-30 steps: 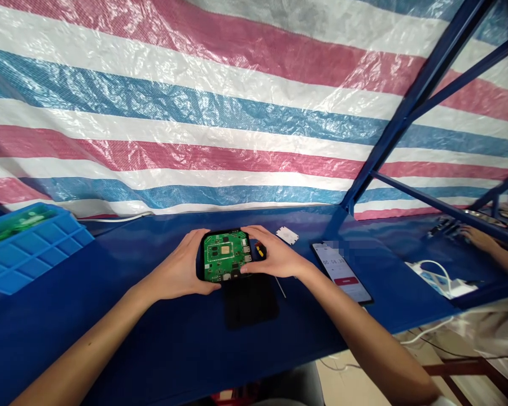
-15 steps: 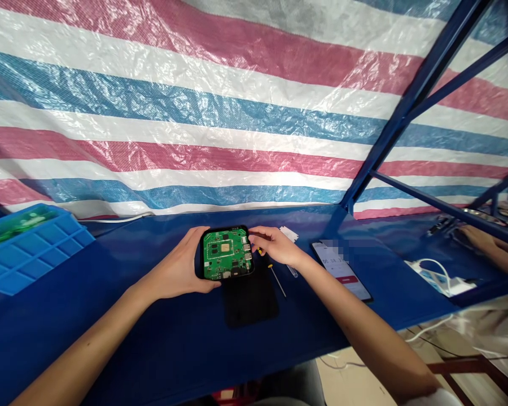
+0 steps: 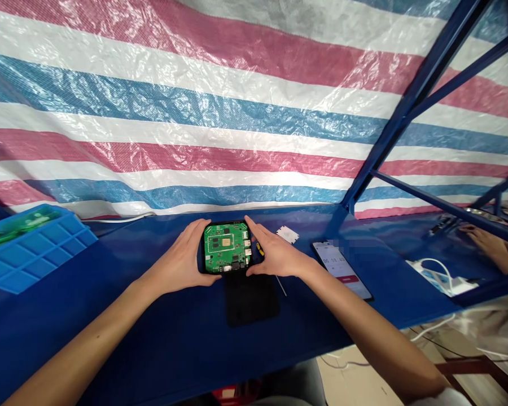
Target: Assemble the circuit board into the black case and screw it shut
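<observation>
A black square case holding a green circuit board [image 3: 227, 247] is gripped between both my hands above the blue bench. My left hand [image 3: 182, 260] curls round its left edge, thumb under the near side. My right hand [image 3: 273, 255] clasps its right edge with fingers pressed on the rim. Below the case lies a flat black lid [image 3: 251, 297]. A small screwdriver with a yellow and black handle [image 3: 259, 248] lies just behind my right hand, its thin shaft [image 3: 281, 287] showing on the near side of the wrist.
A phone [image 3: 342, 269] with a lit timer screen lies right of my right hand. A small white pad [image 3: 287, 234] sits behind it. A blue compartment tray [image 3: 29, 248] stands far left. Another person's hand [image 3: 486, 242] works at far right by white cables [image 3: 438, 276].
My right hand left the case, reached toward the screwdriver, and has now come back onto the case's right edge. The case has shifted slightly away from me.
</observation>
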### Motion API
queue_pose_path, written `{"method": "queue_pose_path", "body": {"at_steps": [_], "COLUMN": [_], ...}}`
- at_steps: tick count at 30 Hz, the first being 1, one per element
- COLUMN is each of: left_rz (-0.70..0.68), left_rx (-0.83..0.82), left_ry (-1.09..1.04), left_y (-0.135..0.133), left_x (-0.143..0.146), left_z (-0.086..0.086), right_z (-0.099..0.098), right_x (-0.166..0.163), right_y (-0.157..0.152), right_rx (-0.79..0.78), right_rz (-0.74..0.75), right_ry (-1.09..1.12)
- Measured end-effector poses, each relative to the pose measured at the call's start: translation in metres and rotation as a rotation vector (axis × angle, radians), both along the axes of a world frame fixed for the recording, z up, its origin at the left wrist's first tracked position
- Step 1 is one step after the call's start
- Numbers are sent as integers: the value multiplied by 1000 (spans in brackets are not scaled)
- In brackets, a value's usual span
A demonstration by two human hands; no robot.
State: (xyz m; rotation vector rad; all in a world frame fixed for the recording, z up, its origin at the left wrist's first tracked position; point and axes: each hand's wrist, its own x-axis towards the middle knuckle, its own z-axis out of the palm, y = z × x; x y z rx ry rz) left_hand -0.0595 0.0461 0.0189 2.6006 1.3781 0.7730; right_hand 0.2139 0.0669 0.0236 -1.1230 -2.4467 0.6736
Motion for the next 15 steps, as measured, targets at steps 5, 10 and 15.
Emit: {"method": "queue_pose_path", "body": {"at_steps": [5,10,15], "left_rz": [-11,-17,15], "left_rx": [71,148,212], "left_ry": [14,66,120], "left_y": [4,14,25], "left_x": [0,-1,-7], "left_z": [-4,-9,-15], "right_z": [1,-5,-8], "right_x": [-5,-11,-16], "right_y": [6,17,26], "right_rx": [92,274,368], "right_rz": [-3,15,0], "right_ry": [-136,-143,-141]}}
